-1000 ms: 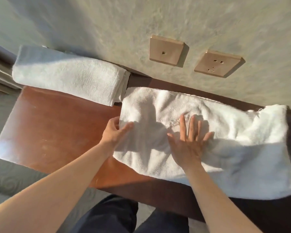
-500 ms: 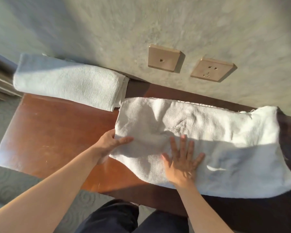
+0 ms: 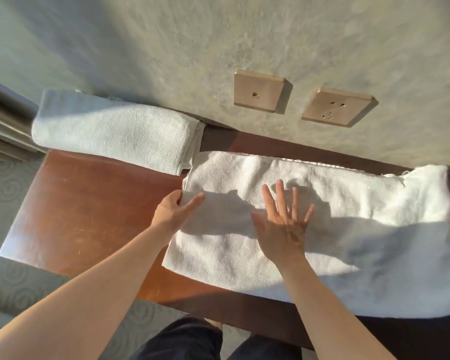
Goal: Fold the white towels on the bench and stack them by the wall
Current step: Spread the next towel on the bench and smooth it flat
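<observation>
1. Hands: the left hand (image 3: 176, 210) pinches the spread towel's (image 3: 348, 229) left edge; the right hand (image 3: 283, 227) presses flat, fingers splayed.
2. Spread towel: overhangs the tabletop (image 3: 89, 203); it may slide off.
3. Folded towel (image 3: 115, 131): by the wall, touching; it may be dragged.

head cam | looks steeply down and forward at bench (image 3: 83, 203) against wall (image 3: 218, 35) | close range

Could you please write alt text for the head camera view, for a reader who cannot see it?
A person's right hand presses flat on a white towel spread across a wooden bench, while the left hand pinches the towel's left edge. A folded towel lies by the wall, below two wall plates.
</observation>
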Available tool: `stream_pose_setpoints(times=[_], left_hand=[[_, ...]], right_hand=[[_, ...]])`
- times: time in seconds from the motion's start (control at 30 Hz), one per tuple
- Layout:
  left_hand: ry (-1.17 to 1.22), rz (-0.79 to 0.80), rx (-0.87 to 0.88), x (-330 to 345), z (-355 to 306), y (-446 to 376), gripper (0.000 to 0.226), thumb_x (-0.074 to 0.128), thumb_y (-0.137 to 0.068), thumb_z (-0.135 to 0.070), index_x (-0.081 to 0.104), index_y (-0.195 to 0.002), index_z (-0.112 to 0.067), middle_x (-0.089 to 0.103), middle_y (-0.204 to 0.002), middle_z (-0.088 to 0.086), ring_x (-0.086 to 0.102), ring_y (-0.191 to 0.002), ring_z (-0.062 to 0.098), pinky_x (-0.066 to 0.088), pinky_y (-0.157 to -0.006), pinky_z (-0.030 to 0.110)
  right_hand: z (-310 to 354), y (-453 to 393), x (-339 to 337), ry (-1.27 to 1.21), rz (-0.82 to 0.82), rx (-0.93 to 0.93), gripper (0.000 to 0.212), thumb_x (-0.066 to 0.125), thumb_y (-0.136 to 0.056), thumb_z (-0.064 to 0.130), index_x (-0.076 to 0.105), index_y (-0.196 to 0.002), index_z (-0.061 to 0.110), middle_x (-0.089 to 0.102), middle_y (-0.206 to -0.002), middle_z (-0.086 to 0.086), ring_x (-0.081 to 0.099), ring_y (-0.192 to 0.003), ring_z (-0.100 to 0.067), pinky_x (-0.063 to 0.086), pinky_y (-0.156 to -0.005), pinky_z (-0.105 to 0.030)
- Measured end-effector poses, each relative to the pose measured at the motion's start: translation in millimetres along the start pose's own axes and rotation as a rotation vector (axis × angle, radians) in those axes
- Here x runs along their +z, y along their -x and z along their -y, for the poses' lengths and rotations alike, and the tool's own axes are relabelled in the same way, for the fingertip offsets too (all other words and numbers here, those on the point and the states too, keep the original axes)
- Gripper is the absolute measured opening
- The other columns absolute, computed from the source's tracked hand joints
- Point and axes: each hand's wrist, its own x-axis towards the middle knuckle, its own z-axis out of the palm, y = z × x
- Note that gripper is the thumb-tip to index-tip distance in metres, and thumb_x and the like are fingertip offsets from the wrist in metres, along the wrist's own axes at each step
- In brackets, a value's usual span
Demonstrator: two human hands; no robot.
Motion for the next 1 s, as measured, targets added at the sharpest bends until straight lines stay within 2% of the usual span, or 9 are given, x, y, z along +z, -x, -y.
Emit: stream_pose_setpoints(times=[0.1, 0.2, 0.27, 0.37, 0.5, 0.73, 0.83, 0.9, 1.0], left_hand=[[0.249, 0.07, 0.016, 5, -26, -2, 0.049, 0.084, -0.079, -0.043, 0.06, -0.107, -0.01, 0.071, -0.1, 0.005, 0.069, -0.09, 0.026, 0.058, -0.082, 0.041], [0.103, 0.139, 0.296, 20, -49, 5, 0.022, 0.072, -0.088, -0.017, 0.055, -0.102, -0.023, 0.071, -0.097, 0.002, 0.069, -0.088, 0.025, 0.058, -0.082, 0.047], [-0.101, 0.158, 0.546, 26, -60, 15, 0.027, 0.06, -0.088, -0.01, 0.049, -0.101, -0.031, 0.07, -0.098, -0.01, 0.063, -0.078, 0.009, 0.051, -0.075, 0.036], [-0.266, 0.139, 0.692, 31, -53, 19, 0.053, 0.05, -0.088, -0.002, 0.047, -0.127, -0.037, 0.061, -0.137, -0.017, 0.063, -0.11, 0.006, 0.051, -0.087, 0.03], [-0.181, -0.077, 0.232, 25, -29, 5, 0.054, 0.049, -0.099, -0.019, 0.031, -0.15, -0.026, 0.048, -0.15, -0.001, 0.053, -0.128, 0.025, 0.046, -0.101, 0.04], [-0.22, -0.13, 0.013, 17, 2, 7, 0.049, 0.044, -0.096, -0.065, 0.048, -0.123, -0.025, 0.064, -0.107, 0.001, 0.063, -0.084, 0.02, 0.056, -0.072, 0.039], [-0.276, -0.126, -0.024, 15, 14, 9, 0.041, 0.043, -0.098, -0.062, 0.046, -0.112, -0.024, 0.065, -0.101, 0.004, 0.063, -0.081, 0.021, 0.057, -0.073, 0.042], [-0.204, -0.139, 0.051, 18, 18, 16, 0.036, 0.05, -0.094, -0.057, 0.041, -0.115, -0.029, 0.063, -0.104, -0.001, 0.062, -0.082, 0.015, 0.058, -0.076, 0.043], [-0.365, -0.268, 0.377, 23, 30, 31, 0.047, 0.069, -0.091, -0.036, 0.044, -0.128, -0.021, 0.053, -0.126, 0.001, 0.053, -0.113, 0.023, 0.047, -0.099, 0.042]], right_hand=[[-13, -8, 11, 0.03, 0.077, 0.03, 0.069, 0.006, -0.095, 0.073, -0.022, -0.153, 0.047, -0.036, -0.16, 0.011, -0.033, -0.148, -0.025, -0.02, -0.114, -0.065], [-26, 6, 15, 0.037, 0.074, 0.084, 0.073, 0.004, -0.091, 0.075, -0.027, -0.15, 0.046, -0.031, -0.163, 0.01, -0.029, -0.15, -0.025, -0.02, -0.114, -0.066], [-31, 16, 14, 0.032, 0.069, 0.15, 0.072, 0.002, -0.09, 0.074, -0.028, -0.15, 0.047, -0.028, -0.164, 0.01, -0.029, -0.15, -0.024, -0.018, -0.114, -0.066], [-31, 19, 9, 0.026, 0.117, 0.198, 0.072, 0.007, -0.093, 0.072, -0.029, -0.15, 0.045, -0.032, -0.163, 0.009, -0.026, -0.151, -0.027, -0.012, -0.112, -0.073], [-15, 8, 6, 0.026, 0.138, 0.174, 0.067, 0.0, -0.095, 0.067, -0.032, -0.149, 0.043, -0.044, -0.156, 0.006, -0.032, -0.148, -0.034, -0.009, -0.108, -0.079], [-10, -10, 2, 0.015, 0.17, 0.149, 0.063, -0.007, -0.093, 0.071, -0.038, -0.143, 0.048, -0.05, -0.151, 0.011, -0.045, -0.14, -0.029, -0.021, -0.105, -0.075], [-4, -10, -3, 0.022, 0.152, 0.149, 0.068, 0.017, -0.098, 0.062, -0.021, -0.153, 0.047, -0.042, -0.157, 0.004, -0.037, -0.145, -0.035, -0.017, -0.107, -0.075], [13, -9, -10, -0.037, 0.039, 0.091, 0.067, 0.047, -0.097, 0.039, 0.021, -0.158, 0.035, -0.014, -0.168, -0.01, -0.017, -0.151, -0.043, -0.008, -0.113, -0.074], [47, -16, -15, -0.034, -0.068, -0.071, 0.053, 0.059, -0.088, 0.013, 0.049, -0.14, 0.017, 0.006, -0.167, -0.018, -0.002, -0.154, -0.042, -0.002, -0.12, -0.064]])
